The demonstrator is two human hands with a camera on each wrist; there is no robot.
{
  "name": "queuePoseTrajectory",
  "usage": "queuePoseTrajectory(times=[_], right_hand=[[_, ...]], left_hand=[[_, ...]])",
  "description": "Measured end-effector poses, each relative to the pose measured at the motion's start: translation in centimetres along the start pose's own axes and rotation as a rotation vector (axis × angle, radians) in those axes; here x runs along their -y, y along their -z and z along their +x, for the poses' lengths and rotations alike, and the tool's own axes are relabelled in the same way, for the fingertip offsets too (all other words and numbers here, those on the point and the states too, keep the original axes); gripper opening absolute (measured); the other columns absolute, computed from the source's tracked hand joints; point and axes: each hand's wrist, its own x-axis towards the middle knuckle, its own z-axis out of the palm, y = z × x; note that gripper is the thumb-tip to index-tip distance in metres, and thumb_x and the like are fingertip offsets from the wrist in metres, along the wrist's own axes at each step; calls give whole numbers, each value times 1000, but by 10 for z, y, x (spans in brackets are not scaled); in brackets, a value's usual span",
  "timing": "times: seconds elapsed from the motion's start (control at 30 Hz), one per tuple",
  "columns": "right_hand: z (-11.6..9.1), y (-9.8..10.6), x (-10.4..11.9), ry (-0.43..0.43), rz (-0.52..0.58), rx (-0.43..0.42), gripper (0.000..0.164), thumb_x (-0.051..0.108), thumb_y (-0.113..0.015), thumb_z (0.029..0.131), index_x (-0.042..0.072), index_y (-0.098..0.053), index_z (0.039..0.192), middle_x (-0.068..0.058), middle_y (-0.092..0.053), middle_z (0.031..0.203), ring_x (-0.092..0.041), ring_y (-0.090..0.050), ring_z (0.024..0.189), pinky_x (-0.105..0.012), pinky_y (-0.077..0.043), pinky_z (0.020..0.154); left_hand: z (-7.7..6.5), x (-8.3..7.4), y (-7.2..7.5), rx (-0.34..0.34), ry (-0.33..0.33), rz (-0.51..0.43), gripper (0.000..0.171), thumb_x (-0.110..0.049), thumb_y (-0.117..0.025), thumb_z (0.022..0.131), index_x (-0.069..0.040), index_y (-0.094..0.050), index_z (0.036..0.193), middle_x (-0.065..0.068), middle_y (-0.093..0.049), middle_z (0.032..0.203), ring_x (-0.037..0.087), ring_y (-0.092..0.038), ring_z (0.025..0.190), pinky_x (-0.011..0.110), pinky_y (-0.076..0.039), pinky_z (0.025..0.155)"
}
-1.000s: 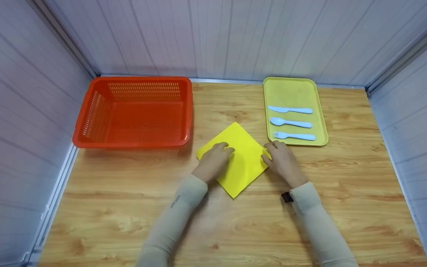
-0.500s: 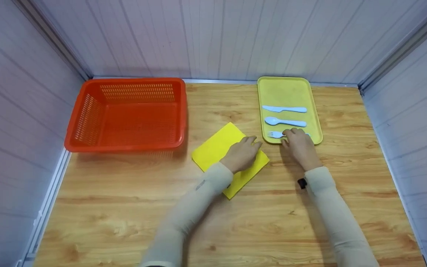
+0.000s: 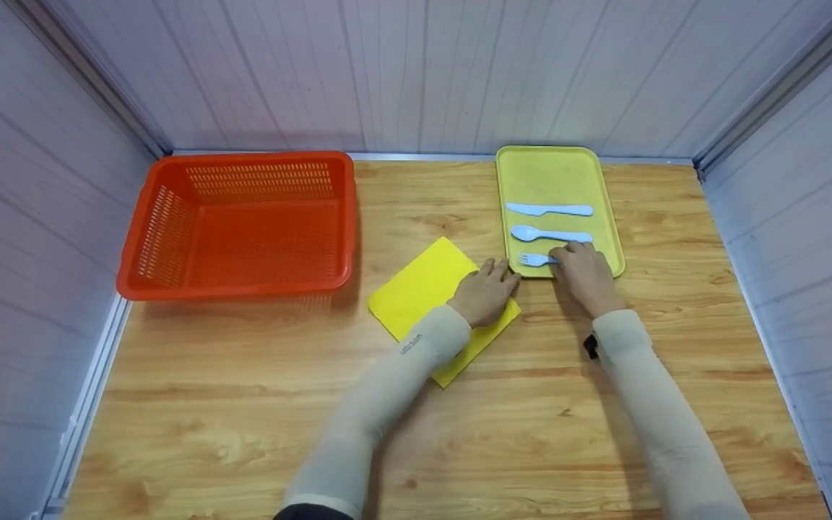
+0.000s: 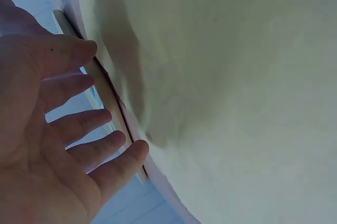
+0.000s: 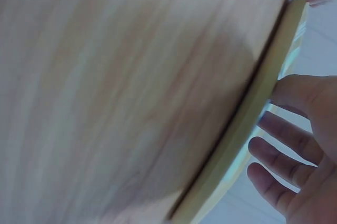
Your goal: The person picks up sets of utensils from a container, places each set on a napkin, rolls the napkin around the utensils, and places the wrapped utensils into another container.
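A light blue fork [image 3: 535, 260] lies on the yellow tray [image 3: 557, 166], below a spoon [image 3: 524, 232] and a knife [image 3: 528, 209] of the same colour. My right hand [image 3: 584, 278] pinches the fork's handle between thumb and index finger; its palm hides the handle's end. Flat on the table is a yellow square sheet [image 3: 416, 289], like a folded napkin. Over its right part lies my left hand [image 3: 484, 295], fingers spread and fairly straight, tips close to the tray's near left corner. In the left wrist view the left hand [image 4: 68, 129] holds nothing.
A red slotted basket [image 3: 264, 287] stands at the back left, with nothing visible inside. Panel walls [image 3: 387, 72] enclose the wooden table [image 3: 243, 419] at the back and on both sides.
My right hand has gone from the sheet's right corner to the fork on the tray. My left hand has slid right across the sheet toward the tray's corner.
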Motion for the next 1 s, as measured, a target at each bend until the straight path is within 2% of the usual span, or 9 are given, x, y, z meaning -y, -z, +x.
queuePoseTrajectory(times=[0.3,0.43,0.53,0.67,0.83,0.93,1.0], right_hand=[[0,-2,-1,-22,33,5,15,8,-71,93,4,-73,107,-20,-65,98,-40,-58,91,-55,-50,75],[0,-2,0,-32,5,-20,13,10,-71,93,5,-71,106,-20,-66,97,-41,-57,88,-55,-49,72],[1,-2,2,-35,-22,-60,13,11,-69,94,5,-71,106,-19,-68,97,-41,-57,86,-55,-47,69],[4,3,10,-7,-36,-137,16,11,-67,96,5,-71,110,-19,-69,95,-41,-59,84,-54,-47,66],[11,17,29,23,-3,-209,17,10,-68,96,3,-70,111,-19,-67,92,-39,-61,77,-51,-49,62],[16,24,47,16,59,-211,18,9,-68,96,-1,-69,110,-20,-66,90,-39,-62,75,-50,-51,62],[19,28,60,-5,107,-181,19,10,-66,97,-3,-67,111,-20,-64,90,-37,-62,75,-49,-53,62]], left_hand=[[3,-1,-1,15,7,-12,47,-25,-38,109,-19,-37,155,11,-29,161,31,-27,146,45,-41,108],[1,2,2,18,-8,-18,47,-24,-38,108,-18,-37,155,11,-30,160,31,-28,146,44,-42,106],[-4,8,4,-5,-18,-44,45,-23,-39,108,-16,-41,153,12,-33,159,30,-31,145,41,-43,106],[-19,19,5,-64,-14,-100,41,-23,-44,107,-12,-50,146,13,-41,154,29,-38,140,38,-44,105],[-46,37,7,-111,51,-186,43,-22,-51,105,-8,-50,145,15,-46,149,29,-43,137,40,-45,103],[-64,51,6,-145,110,-211,44,-22,-52,104,-5,-50,144,16,-49,147,30,-45,135,42,-44,104],[-77,60,3,-168,145,-223,43,-21,-53,103,-4,-51,142,17,-50,144,31,-46,134,44,-44,104]])
